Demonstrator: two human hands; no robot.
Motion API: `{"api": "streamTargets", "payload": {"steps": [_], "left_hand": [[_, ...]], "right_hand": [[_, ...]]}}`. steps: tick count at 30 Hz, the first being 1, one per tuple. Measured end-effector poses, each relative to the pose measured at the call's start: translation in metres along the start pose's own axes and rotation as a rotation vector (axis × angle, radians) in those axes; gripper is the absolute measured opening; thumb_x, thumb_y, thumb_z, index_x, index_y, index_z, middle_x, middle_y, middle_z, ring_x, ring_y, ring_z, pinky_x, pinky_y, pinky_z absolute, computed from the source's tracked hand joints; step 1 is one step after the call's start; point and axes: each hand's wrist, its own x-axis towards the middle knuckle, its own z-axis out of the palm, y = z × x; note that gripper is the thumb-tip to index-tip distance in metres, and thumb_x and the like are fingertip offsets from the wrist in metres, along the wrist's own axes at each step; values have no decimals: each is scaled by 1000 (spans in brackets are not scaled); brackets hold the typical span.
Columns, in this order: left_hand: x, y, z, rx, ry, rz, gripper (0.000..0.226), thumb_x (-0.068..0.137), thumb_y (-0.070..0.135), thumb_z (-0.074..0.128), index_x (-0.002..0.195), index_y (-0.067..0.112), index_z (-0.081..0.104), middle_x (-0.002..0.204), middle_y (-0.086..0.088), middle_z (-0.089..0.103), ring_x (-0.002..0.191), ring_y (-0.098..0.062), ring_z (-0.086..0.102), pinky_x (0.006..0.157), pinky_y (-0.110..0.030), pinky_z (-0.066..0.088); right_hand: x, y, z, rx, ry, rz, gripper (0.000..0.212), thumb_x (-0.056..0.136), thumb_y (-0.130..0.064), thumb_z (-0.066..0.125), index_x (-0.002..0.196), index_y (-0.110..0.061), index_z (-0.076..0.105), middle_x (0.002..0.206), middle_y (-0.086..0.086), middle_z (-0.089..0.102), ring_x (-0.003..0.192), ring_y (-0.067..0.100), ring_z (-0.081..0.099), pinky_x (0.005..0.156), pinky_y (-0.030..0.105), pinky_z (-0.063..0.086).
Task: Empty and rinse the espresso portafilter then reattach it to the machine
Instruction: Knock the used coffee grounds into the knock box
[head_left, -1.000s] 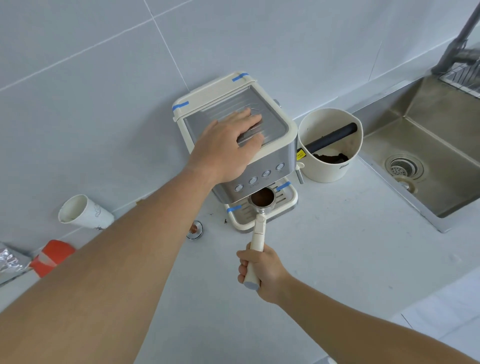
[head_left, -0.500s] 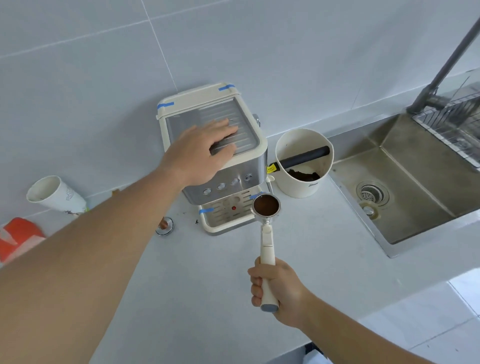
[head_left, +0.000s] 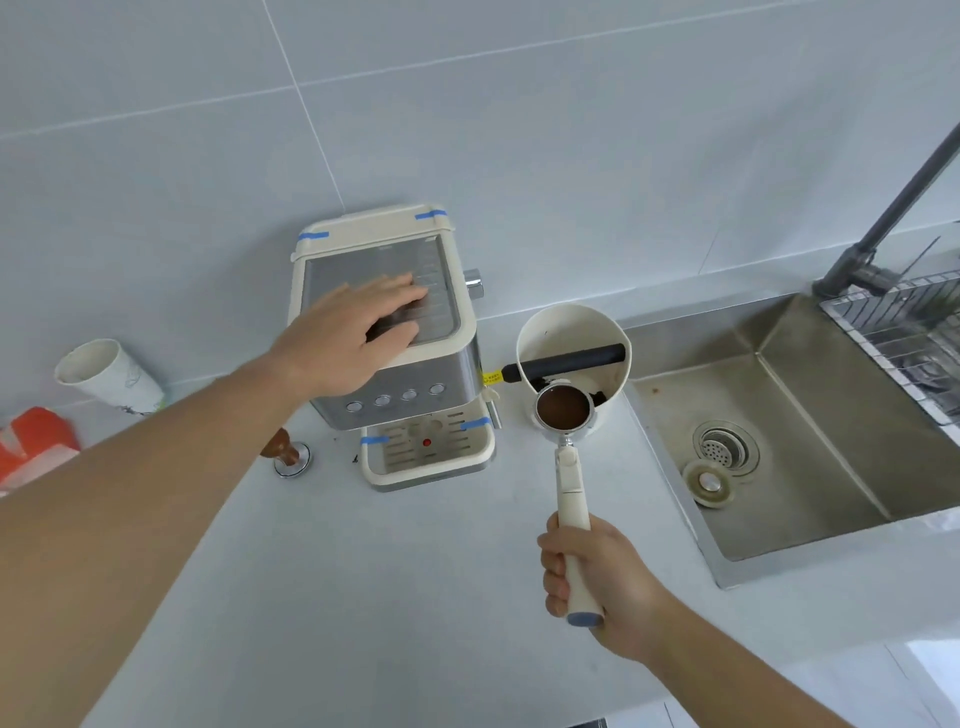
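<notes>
One portafilter (head_left: 564, 415), full of brown grounds, cream handle

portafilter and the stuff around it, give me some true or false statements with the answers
1. The portafilter basket is full of dark coffee grounds. True.
2. The left hand grips the portafilter handle. False: the right hand holds the handle; the left hand rests flat on top of the espresso machine.
3. The portafilter is locked into the machine. False: it is out, held in front of the knock box.
4. The knock box stands between the machine and the sink. True.
5. The paper cup sits in the sink. False: it lies tipped on the counter, left of the machine.
</notes>
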Motion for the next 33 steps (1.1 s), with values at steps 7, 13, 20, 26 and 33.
{"api": "streamTargets", "payload": {"steps": [7,13,20,26,33], "left_hand": [[10,18,11,20,50,-126,56,93,57,34,142,34,42,159,4,32,148,-13,22,119,-48,14],[18,27,18,17,144,-212,59,87,64,40,139,38,45,157,7,35,146,-9,26,118,-45,12],[17,28,18,-27,206,-229,55,87,60,49,136,37,51,154,12,40,143,-6,30,120,-41,15],[20,23,19,-27,204,-218,55,87,60,49,137,37,50,153,13,40,143,-5,30,120,-42,15],[21,22,20,-30,199,-226,62,81,67,41,136,40,49,153,14,40,143,-4,30,120,-43,15]], "right_hand": [[9,-37,-33,3,-5,-60,10,90,-3,52,87,-11,47,59,6,44,44,20,37,45,28,31],[30,-67,-51,-14,5,-118,11,93,-11,50,104,-12,53,60,7,44,43,20,39,49,30,28],[60,-93,-58,-54,68,-187,21,97,-21,48,116,-13,55,61,9,49,46,21,43,48,31,38],[78,-100,-60,-172,156,-227,23,94,-16,56,117,-15,56,63,11,52,51,24,46,48,33,43],[96,-106,-56,-350,290,-293,17,90,-11,60,107,-11,56,66,14,52,49,26,49,50,34,48]]}}
